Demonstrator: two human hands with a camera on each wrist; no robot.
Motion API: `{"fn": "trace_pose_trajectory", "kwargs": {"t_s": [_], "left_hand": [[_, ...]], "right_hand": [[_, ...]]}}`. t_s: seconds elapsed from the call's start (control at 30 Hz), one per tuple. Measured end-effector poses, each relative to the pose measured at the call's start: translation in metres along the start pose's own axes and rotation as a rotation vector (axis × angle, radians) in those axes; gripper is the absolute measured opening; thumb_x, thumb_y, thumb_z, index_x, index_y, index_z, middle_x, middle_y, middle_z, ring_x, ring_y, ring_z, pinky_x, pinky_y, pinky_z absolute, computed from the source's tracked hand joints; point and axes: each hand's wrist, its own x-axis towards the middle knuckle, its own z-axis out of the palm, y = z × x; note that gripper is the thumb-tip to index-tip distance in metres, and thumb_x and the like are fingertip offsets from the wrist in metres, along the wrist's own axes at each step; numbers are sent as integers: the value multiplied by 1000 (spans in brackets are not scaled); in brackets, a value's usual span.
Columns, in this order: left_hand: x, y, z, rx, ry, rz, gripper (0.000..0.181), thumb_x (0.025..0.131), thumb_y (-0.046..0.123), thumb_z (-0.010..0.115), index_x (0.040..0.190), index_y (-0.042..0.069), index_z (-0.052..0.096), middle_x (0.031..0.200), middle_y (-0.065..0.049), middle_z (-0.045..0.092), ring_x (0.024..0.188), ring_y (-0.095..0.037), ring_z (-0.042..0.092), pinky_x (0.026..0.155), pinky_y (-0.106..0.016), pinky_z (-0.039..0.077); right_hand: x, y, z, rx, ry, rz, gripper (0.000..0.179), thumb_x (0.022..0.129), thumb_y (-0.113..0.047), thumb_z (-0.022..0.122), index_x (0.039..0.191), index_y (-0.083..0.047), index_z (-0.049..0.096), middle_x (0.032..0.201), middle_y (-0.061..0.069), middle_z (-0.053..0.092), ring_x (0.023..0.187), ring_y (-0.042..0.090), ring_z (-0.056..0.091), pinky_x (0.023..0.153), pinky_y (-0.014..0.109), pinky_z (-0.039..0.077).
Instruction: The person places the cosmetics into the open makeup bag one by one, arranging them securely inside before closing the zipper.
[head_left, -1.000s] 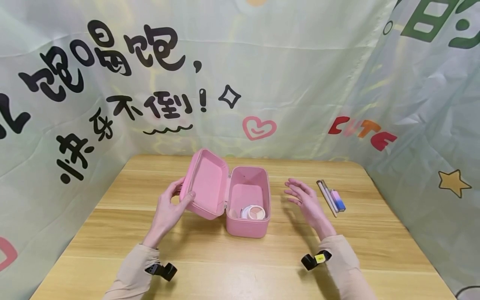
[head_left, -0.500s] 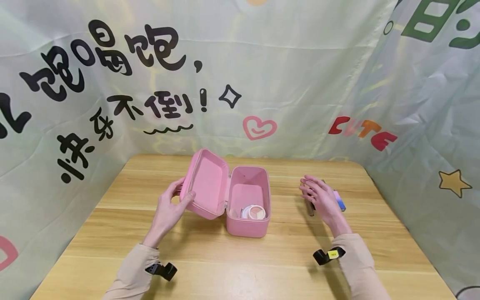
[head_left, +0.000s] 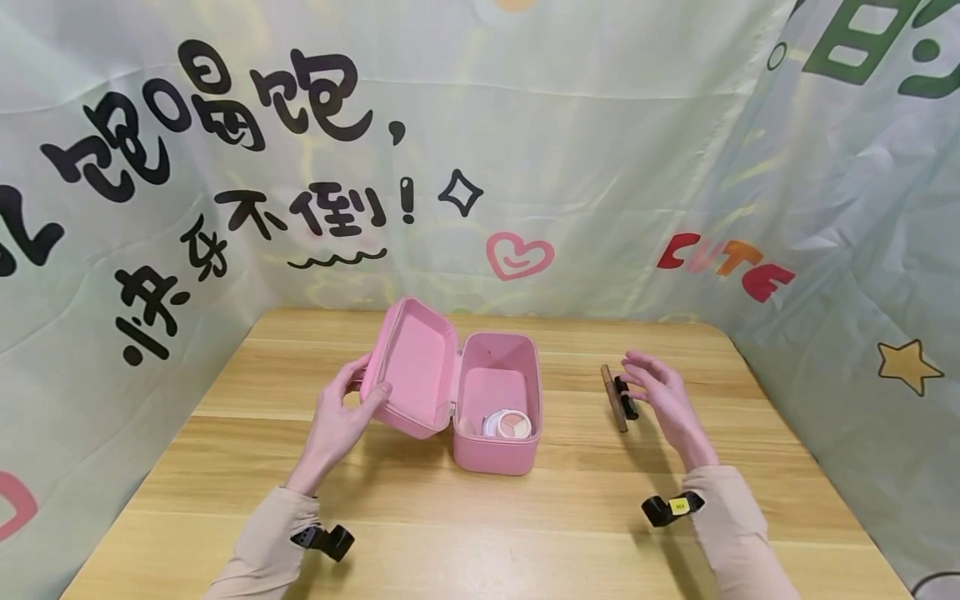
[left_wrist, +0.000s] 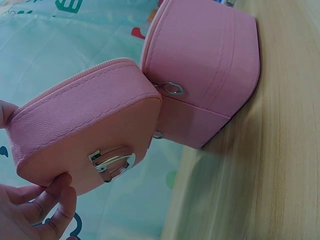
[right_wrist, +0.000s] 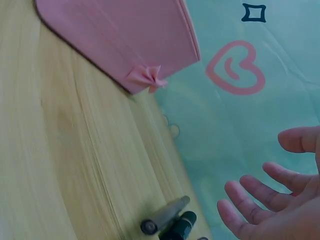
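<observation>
Pink case (head_left: 495, 457), left hand (head_left: 334, 423) holding lid (head_left: 416, 367), right hand (head_left: 669, 407) near tubes (head_left: 613, 400).

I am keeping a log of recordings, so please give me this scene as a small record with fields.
left hand: grips the lid
right hand: holds nothing, near the black tube
case: pink, upright, lid open
inside case: round container, toward the near end
on table: brown stick beside the black tube, right of the case
backdrop: pale, printed
</observation>
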Motion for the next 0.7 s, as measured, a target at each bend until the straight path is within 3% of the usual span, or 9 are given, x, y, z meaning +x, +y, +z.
{"fn": "trace_pose_trajectory", "kwargs": {"t_s": [0.03,0.1,0.17,0.27,0.37,0.47,0.57,0.63,0.7], "left_hand": [[0,0,0,0,0,0,57,94,22,68,147,9,50,127,-20,65,115,-29,59,98,-42,44],[0,0,0,0,-1,-2,57,94,22,68,147,9,50,127,-20,65,116,-29,59,99,-43,44],[0,0,0,0,-1,-2,57,94,22,68,147,9,50,127,-20,65,116,-29,59,99,-44,44],[0,1,0,-2,-3,-4,58,94,23,68,147,9,50,128,-20,65,117,-29,59,100,-45,43],[0,0,0,-2,-1,0,57,94,22,68,147,9,50,128,-20,65,116,-29,59,99,-43,44],[0,-1,0,4,4,8,57,94,21,68,147,9,50,127,-19,66,115,-28,60,97,-40,45],[0,-1,0,9,9,15,57,94,21,68,146,9,51,127,-19,66,114,-28,60,96,-38,45],[0,-1,0,11,9,16,57,94,21,68,146,9,51,126,-19,66,114,-28,60,96,-38,45],[0,-1,0,11,8,15,57,94,22,68,146,8,51,126,-20,67,115,-29,60,97,-40,44]], "right_hand": [[0,0,-1,-46,8,2,55,106,-27,49,149,4,36,112,-25,57,97,-12,58,88,17,52],[0,0,-1,-128,16,1,57,106,-26,49,151,7,34,123,-7,62,97,-14,55,89,18,51],[0,0,-2,-203,22,-2,55,106,-24,49,150,7,36,136,13,58,98,-13,53,90,20,51],[-1,1,-1,-326,10,-25,53,105,-24,50,147,7,41,147,31,46,110,6,60,91,26,51],[-2,2,1,-463,-16,-35,53,104,-27,52,145,6,45,146,30,50,123,36,60,95,40,52],[-2,4,6,-557,-61,-43,54,103,-26,54,145,8,45,145,32,50,126,48,57,95,49,54],[-1,6,11,-638,-85,-94,49,100,-19,57,137,11,51,131,33,59,111,46,65,85,44,58],[0,8,15,-684,-90,-145,33,97,-13,59,119,11,60,108,30,65,91,38,69,73,36,56],[1,9,18,-736,-77,-200,16,93,-10,61,97,5,62,86,19,64,75,25,62,64,29,49]]}}
